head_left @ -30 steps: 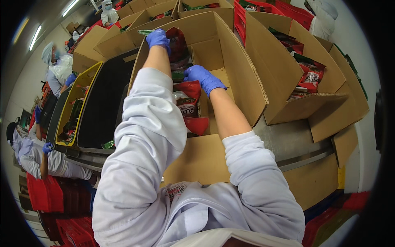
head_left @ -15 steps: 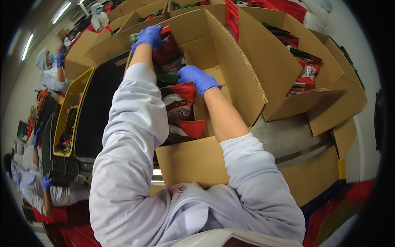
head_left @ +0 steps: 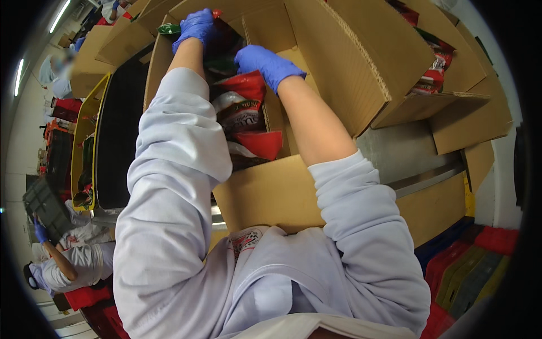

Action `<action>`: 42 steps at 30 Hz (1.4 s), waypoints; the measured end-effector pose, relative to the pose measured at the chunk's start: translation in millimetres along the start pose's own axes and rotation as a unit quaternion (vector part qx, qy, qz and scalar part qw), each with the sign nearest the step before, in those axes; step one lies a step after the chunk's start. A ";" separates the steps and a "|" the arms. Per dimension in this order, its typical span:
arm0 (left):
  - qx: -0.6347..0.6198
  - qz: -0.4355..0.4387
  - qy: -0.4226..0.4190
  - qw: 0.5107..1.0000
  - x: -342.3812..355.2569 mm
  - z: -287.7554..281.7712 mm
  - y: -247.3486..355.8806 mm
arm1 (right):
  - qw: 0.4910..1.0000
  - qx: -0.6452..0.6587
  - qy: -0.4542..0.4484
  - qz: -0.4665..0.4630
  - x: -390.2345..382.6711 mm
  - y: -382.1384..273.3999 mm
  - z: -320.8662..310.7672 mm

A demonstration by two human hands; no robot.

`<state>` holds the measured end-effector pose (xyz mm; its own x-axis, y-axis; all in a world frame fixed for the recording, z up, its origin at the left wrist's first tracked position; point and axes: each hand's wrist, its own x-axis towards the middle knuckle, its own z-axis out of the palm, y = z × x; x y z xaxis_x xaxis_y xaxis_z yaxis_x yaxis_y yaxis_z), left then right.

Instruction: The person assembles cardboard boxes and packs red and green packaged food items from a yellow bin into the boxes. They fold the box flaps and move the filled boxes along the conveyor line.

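A big open cardboard box (head_left: 265, 183) stands in front of me, with an inner cardboard divider (head_left: 272, 121). Upright plastic packets (head_left: 240, 110) in red, white and dark colours fill its left side. My left hand (head_left: 195, 27), in a blue glove, is closed on the top of a dark red packet (head_left: 226, 38) at the far left. A green packet end (head_left: 169, 28) shows beside it. My right hand (head_left: 265, 63), also blue-gloved, curls over the divider by a dark green packet (head_left: 221, 65); its fingertips are partly hidden, and I cannot tell what they grip.
Another box (head_left: 432, 104) with red packets (head_left: 435, 70) stands to the right on a metal surface (head_left: 403, 150). A yellow crate (head_left: 79, 183) and a black surface (head_left: 121, 135) lie left. Stacked coloured crates (head_left: 463, 271) are at lower right. A co-worker (head_left: 79, 263) lifts a dark crate (head_left: 48, 206).
My view has shifted slightly, and both hands sit higher in the picture, still inside the same box. At the left, a co-worker's dark crate has been raised and tilted.
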<state>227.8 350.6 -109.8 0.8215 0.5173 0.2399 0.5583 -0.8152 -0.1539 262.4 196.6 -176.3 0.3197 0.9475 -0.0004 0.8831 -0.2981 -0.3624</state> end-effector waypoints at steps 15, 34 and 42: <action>-0.057 -0.019 -0.163 0.985 -59.6 18.2 -0.9 | 0.965 -0.018 0.244 0.094 25.7 12.4 7.1; 0.363 0.281 -0.173 0.872 35.0 50.7 -44.4 | 0.945 0.312 -0.088 0.030 -42.2 59.0 -7.4; 0.650 0.530 -0.073 0.540 6.6 10.1 -45.4 | 0.896 0.417 -0.068 0.136 -15.4 38.5 -5.6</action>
<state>209.1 393.6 -110.9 0.7075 0.0321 -0.7060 -0.7018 0.1491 -0.6966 293.5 169.9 -185.0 0.3899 0.8747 -0.2880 0.1974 -0.3849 -0.9016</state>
